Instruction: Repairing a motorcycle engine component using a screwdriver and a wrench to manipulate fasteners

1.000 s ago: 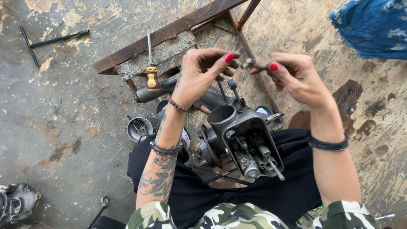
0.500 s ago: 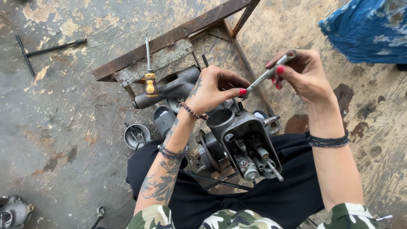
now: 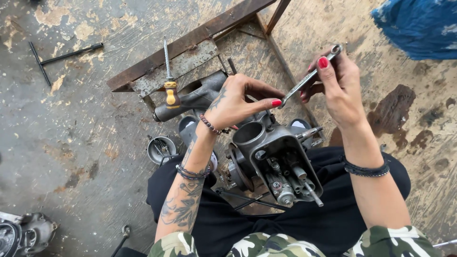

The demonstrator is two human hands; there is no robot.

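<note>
Right now the right hand [image 3: 340,83] is pinching a thin metal wrench [image 3: 309,76] near its upper end, grip closed around the shank, while the left hand [image 3: 238,102] is steadying the lower tip with a fingertip, its grip narrow but not wrapping anything. Judging by its look, the wrench is stiff, light and possibly oily, so holding it mid-shank is giving the best control. Below the hands, a grey cast-metal carburettor [image 3: 276,162] is sitting on the person's lap; it is looking heavy, rigid and full of small protruding screws, best taken by its solid body. Behind it, a rusty metal frame [image 3: 190,47] is carrying a yellow-handled screwdriver [image 3: 169,81]. A T-shaped tool [image 3: 57,54] is lying on the stained, flaking concrete floor [image 3: 71,143]
</note>
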